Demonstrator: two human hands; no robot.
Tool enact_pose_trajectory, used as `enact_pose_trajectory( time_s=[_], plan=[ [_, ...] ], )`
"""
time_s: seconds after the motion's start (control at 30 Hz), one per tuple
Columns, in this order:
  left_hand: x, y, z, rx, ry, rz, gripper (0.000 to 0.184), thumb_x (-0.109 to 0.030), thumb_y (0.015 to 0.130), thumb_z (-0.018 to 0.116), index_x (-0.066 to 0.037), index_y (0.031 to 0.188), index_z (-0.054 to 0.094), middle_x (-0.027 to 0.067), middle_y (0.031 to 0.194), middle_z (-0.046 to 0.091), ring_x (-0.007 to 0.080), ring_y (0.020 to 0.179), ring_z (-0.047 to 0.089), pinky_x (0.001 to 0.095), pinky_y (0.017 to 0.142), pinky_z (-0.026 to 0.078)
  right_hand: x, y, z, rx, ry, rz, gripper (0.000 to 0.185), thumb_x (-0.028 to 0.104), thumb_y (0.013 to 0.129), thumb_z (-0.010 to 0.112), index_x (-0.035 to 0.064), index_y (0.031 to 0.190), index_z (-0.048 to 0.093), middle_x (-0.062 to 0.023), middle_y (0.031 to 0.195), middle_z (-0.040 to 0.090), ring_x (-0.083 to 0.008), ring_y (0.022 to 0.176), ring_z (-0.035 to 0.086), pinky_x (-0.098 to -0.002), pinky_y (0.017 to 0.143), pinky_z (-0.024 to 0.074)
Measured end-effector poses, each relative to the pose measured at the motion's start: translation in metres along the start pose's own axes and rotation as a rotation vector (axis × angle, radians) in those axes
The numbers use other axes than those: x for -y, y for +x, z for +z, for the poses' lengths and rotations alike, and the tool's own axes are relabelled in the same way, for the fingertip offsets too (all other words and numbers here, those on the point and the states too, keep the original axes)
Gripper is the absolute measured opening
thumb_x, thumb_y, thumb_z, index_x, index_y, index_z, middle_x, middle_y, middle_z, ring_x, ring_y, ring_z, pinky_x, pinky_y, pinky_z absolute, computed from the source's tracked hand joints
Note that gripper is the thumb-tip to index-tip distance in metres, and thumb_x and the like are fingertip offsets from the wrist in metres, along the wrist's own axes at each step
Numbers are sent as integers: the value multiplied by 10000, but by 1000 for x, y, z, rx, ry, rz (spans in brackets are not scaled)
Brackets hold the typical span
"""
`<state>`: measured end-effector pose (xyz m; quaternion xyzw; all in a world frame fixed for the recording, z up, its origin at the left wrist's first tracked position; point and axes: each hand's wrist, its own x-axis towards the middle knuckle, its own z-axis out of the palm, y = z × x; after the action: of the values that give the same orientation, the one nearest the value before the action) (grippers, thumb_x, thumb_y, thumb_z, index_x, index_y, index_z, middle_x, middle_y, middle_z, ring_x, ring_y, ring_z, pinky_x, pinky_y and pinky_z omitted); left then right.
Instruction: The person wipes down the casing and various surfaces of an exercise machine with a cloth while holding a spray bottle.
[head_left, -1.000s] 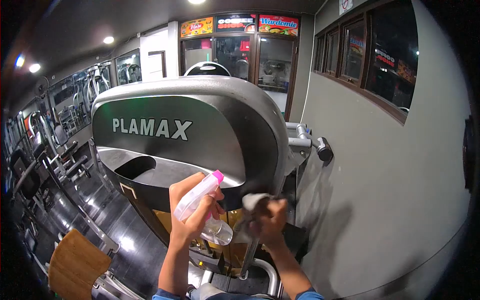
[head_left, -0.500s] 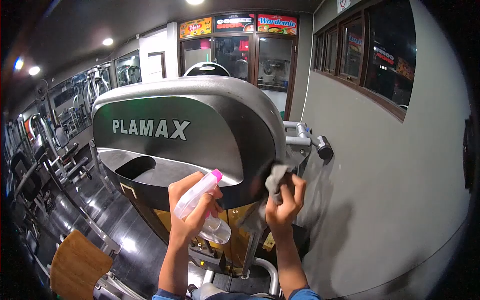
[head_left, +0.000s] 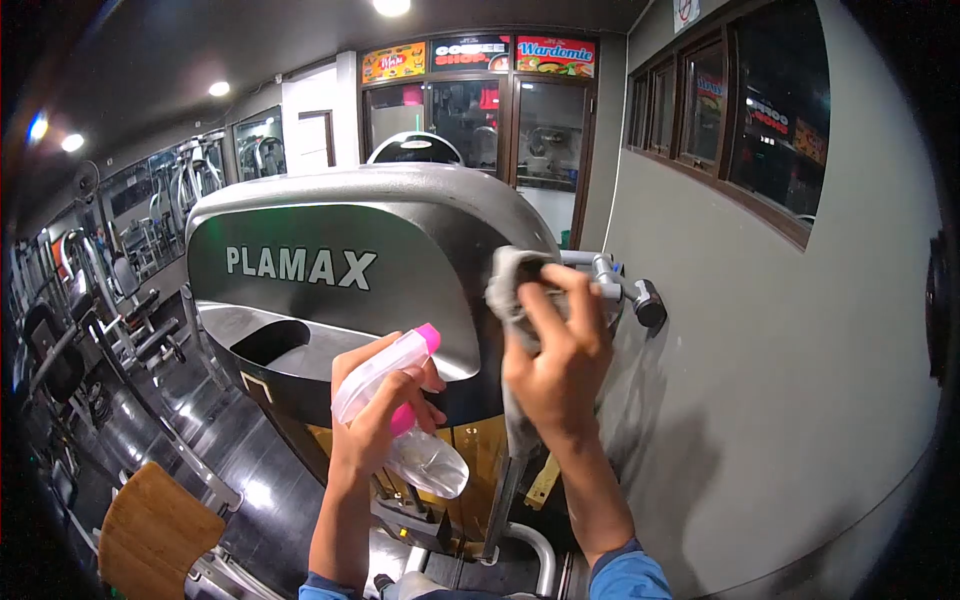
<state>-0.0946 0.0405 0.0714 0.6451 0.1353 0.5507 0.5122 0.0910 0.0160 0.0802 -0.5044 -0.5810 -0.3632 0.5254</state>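
Note:
A clear spray bottle (head_left: pixel 428 464) with a pink nozzle is gripped in my left hand (head_left: pixel 375 405), in front of the lower edge of the grey machine cover (head_left: pixel 300 235) marked PLAMAX. My right hand (head_left: pixel 562 350) holds a crumpled grey cloth (head_left: pixel 512 285) against the dark right side of the cover. Part of the cloth hangs down below the fingers. The palm side of my left hand is partly hidden by the bottle.
A grey wall (head_left: pixel 760 330) with dark windows runs along the right. Metal bars with a black-ended handle (head_left: pixel 648 303) stick out behind the cover. At lower left is a wooden board (head_left: pixel 160 530); gym machines (head_left: pixel 130 285) stand beyond it.
My right hand has moved up along the right side of the cover with the cloth. My left hand and the bottle have stayed nearly in place. The view has tilted slightly.

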Motion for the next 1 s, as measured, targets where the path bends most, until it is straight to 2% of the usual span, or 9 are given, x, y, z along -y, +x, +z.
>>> enact_pose_trajectory(
  time_s=[0.13, 0.3, 0.4, 0.43, 0.53, 0.57, 0.73, 0.87, 1.0],
  plan=[
    [-22, 16, 4, 77, -5, 9, 259, -185, 855, 569, 66, 898, 617, 119, 770, 636, 187, 519, 614, 294, 545, 538, 2, 10, -16, 207, 110, -100, 355, 68, 674, 714, 77, 1027, 675, -58, 1122, 566, -255, 948, 582, -368, 811, 535],
    [-48, 33, 7, 117, 88, -79, 278, -213, 863, 585, 57, 904, 636, 110, 758, 649, 187, 527, 613, 289, 574, 511, -21, 42, -12, 40, 72, -49, 340, 28, 705, 701, 59, 1043, 675, -65, 1083, 601, -280, 928, 619, -383, 795, 540],
    [-41, 50, 0, 173, 88, 66, 276, -209, 875, 593, 59, 891, 654, 114, 754, 653, 182, 532, 609, 272, 554, 499, 8, 54, -2, 142, 17, -115, 365, 94, 709, 724, 73, 1071, 677, -62, 1103, 558, -260, 929, 576, -357, 784, 555],
    [-41, 51, 3, 71, 68, 59, 291, -231, 867, 585, 49, 833, 659, 117, 737, 656, 174, 528, 603, 260, 508, 477, 17, 57, -1, 134, 3, -121, 345, 91, 697, 705, 67, 1041, 691, -73, 1080, 576, -278, 942, 593, -377, 805, 534],
    [-54, 66, -11, 173, 129, 11, 317, -255, 856, 571, 42, 794, 662, 122, 710, 659, 165, 519, 597, 257, 506, 475, 13, 60, -7, 186, 68, -96, 353, 67, 673, 694, 74, 1025, 708, -81, 1057, 593, -288, 981, 611, -396, 825, 515],
    [-54, 71, -7, 121, 173, 26, 434, -345, 778, 537, 65, 763, 676, 165, 622, 638, 189, 435, 560, 255, 430, 443, 7, 58, -15, 221, 130, -83, 360, 28, 659, 686, 71, 1015, 713, -87, 1044, 596, -292, 969, 623, -392, 810, 520],
    [-70, 88, -9, 156, 183, 31, 485, -347, 764, 531, 89, 893, 699, 155, 614, 640, 167, 410, 556, 242, 383, 441, -36, 45, -41, 198, 194, 33, 321, 25, 676, 668, 23, 995, 706, -92, 1044, 626, -272, 957, 655, -348, 790, 535],
    [-74, 101, -14, 248, 91, -11, 306, -251, 888, 588, 39, 932, 678, 132, 752, 664, 163, 589, 617, 262, 479, 490, -53, 68, -17, 291, 415, 71, 332, 27, 696, 635, -68, 1013, 670, -138, 1100, 619, -294, 1008, 648, -328, 849, 500],
    [-73, 103, -12, 229, 422, 48, 187, -158, 895, 612, -62, 1032, 696, 142, 962, 646, 203, 842, 631, 282, 596, 549, -59, 101, 1, 443, 630, 104, 392, 111, 758, 609, -79, 1098, 647, -168, 1162, 589, -327, 1053, 624, -353, 913, 469]
  ],
)
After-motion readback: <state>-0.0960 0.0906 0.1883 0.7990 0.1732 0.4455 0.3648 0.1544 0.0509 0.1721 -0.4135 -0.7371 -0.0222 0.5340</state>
